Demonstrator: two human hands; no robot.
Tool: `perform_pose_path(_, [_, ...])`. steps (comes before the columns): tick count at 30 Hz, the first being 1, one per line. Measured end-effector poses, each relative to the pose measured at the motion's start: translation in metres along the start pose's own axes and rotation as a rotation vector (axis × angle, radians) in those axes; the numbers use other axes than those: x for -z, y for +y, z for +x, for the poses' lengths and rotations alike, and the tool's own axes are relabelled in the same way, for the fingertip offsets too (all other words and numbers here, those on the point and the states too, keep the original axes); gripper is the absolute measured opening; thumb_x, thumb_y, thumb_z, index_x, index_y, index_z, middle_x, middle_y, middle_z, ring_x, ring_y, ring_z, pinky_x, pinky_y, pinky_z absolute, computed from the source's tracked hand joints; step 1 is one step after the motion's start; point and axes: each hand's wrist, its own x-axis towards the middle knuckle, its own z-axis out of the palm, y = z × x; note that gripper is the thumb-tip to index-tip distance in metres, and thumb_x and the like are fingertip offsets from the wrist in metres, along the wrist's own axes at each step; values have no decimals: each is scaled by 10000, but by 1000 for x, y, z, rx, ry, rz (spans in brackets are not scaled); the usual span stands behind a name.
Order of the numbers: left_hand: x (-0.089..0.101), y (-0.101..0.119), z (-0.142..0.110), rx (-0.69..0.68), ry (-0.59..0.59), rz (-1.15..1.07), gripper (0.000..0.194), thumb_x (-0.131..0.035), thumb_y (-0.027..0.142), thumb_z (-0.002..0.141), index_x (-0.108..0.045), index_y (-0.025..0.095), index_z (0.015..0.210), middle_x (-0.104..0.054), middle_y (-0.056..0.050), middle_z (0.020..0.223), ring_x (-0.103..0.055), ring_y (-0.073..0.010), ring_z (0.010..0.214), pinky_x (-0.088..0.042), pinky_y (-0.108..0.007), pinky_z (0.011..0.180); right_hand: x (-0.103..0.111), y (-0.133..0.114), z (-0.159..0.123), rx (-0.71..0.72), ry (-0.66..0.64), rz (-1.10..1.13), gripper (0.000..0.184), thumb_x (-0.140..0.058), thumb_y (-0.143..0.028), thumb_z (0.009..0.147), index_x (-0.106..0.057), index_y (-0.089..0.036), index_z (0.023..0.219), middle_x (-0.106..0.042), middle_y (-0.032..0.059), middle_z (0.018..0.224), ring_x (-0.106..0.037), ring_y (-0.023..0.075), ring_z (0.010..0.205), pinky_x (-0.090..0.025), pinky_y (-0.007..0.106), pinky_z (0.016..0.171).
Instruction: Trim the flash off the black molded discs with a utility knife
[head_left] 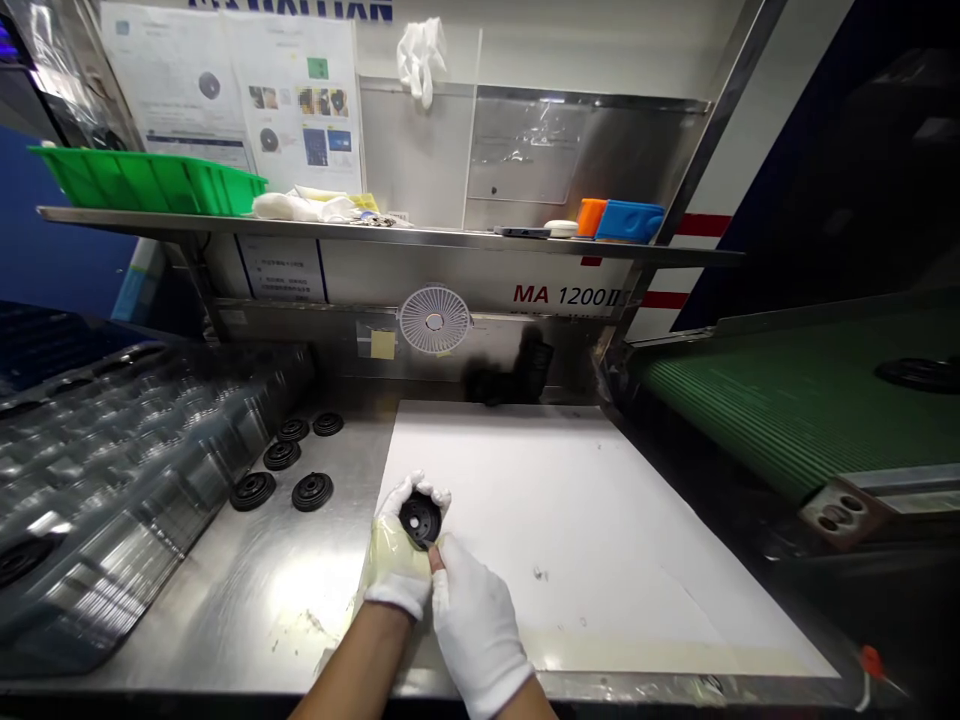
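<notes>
My left hand (397,550), in a white glove, is curled around a small round black plastic part (420,518) and holds it over the left edge of a white sheet (600,520). My right hand (472,625), also gloved, is closed with its fingertips at the part's lower rim. What those fingertips pinch, if anything, is hidden. Several more of the same black round parts (312,491) lie in a loose row on the steel bench (247,590) to the left of my hands.
Stacked clear blister trays (112,470) fill the left side. A green conveyor belt (787,410) carrying a black part (919,373) runs on the right. A small white fan (434,319) sits at the back wall. The shelf above holds a green bin (150,180) and blue and orange boxes (622,220).
</notes>
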Motion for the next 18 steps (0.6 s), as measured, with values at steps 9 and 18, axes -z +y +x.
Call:
perform_pose_path(9, [13, 35, -12, 165, -136, 192, 312, -527, 138, 707, -593, 112, 1011, -612, -76, 726, -607, -185, 663, -530, -370, 648, 3, -5, -3, 70, -6, 219, 211, -361, -220, 915, -571, -232, 930, -669, 11, 846, -620, 181, 766, -385, 258, 634])
perform_pose_path(18, [9, 36, -9, 69, -40, 42, 87, -655, 176, 712, -584, 141, 749, -519, 9, 606, -529, -98, 538, -511, -244, 562, -8, -21, -2, 21, 32, -13, 193, -359, -255, 921, -500, -232, 792, -609, -13, 693, -564, 168, 606, -285, 276, 538])
